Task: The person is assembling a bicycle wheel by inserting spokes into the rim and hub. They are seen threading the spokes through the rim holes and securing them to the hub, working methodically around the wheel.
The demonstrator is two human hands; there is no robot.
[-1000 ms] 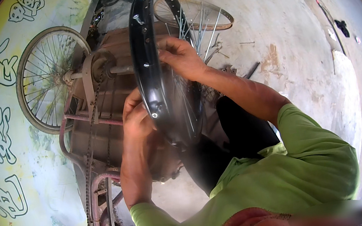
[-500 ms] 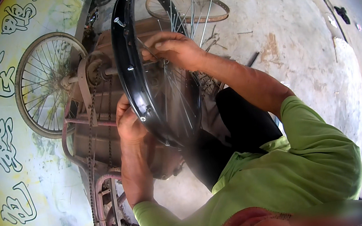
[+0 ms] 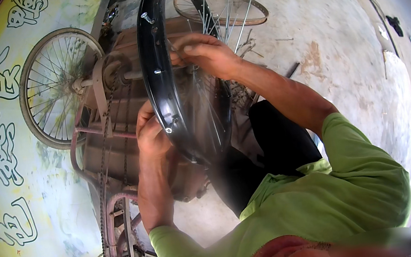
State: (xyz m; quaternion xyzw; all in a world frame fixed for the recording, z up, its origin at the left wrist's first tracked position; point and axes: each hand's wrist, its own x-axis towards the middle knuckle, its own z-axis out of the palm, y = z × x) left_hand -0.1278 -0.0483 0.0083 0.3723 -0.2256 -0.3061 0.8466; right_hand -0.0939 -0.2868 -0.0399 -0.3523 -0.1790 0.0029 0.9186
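Note:
A black bicycle rim (image 3: 162, 95) stands on edge in front of me, with silver spoke nipples poking from its outer face. Thin metal spokes (image 3: 209, 112) run inside it, and several more fan out loosely past its far right side. Reaching into the ring from the right, my right hand (image 3: 209, 56) has its fingers pinched together at what looks like a spoke, near the inner wall. My left hand (image 3: 153, 132) is closed beside the rim's left outer face. Its fingertips are partly hidden, so whatever they hold does not show.
A rusty tricycle frame with a brown load bed (image 3: 129, 94) lies behind the rim, a spoked wheel (image 3: 62, 88) at its left. A bare old rim (image 3: 257, 11) rests on the concrete floor beyond. A lettered yellow-white sheet (image 3: 0, 159) covers the left side.
The rim and both hands appear slightly farther right in the picture, as does the background. Both hands keep nearly the same grip and place on the wheel.

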